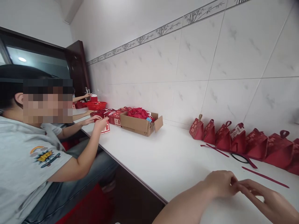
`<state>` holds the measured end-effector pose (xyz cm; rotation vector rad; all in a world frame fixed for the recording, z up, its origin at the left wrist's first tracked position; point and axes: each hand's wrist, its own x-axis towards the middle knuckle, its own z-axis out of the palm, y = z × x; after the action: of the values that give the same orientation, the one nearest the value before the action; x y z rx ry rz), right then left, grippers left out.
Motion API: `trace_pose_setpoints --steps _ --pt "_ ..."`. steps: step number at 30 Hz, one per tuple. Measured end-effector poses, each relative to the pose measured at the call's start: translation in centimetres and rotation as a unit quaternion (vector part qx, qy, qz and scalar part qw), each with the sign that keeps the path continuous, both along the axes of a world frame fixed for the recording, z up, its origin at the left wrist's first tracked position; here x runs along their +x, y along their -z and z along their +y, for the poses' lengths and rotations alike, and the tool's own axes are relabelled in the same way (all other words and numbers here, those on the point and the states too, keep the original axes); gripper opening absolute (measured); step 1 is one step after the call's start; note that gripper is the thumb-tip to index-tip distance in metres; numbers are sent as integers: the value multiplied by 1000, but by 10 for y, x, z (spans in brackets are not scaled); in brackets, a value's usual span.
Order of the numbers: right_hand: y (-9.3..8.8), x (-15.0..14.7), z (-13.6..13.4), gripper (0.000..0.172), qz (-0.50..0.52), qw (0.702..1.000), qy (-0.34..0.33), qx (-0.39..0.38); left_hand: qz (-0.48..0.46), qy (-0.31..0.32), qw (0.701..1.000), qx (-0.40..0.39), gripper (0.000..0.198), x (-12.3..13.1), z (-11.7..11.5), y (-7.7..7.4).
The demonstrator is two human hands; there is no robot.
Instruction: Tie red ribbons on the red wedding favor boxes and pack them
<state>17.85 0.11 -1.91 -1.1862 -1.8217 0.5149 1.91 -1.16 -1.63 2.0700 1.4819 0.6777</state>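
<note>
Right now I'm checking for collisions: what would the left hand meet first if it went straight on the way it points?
The left hand would likely meet the right hand first; whether they touch is unclear.

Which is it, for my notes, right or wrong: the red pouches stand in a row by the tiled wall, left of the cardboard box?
Wrong side: in the head view, the red pouches stand in a row by the tiled wall, right of the cardboard box.
</note>
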Motion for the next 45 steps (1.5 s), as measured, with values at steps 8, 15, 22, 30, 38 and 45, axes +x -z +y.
trace_pose_setpoints --steps 8,15,22,30,38,45 --pt "1 -55 11 34 45 999 24 -3 -74 -88 986 117 20 -9 13 4" --pt "-24 20 58 12 -139 971 165 100 -129 -31 985 112 20 -16 38 8" --pt "-42 160 75 53 -154 833 531 -17 -79 -57 993 69 18 -15 39 1" --pt "-34 185 65 53 -183 798 570 -77 -65 -64 995 46 22 -18 39 -3" --pt "-49 168 45 70 -196 811 547 -68 -75 -48 995 46 19 -18 34 -6" --pt "-50 50 29 75 -103 940 269 181 -190 -84 976 71 34 -17 30 -7"
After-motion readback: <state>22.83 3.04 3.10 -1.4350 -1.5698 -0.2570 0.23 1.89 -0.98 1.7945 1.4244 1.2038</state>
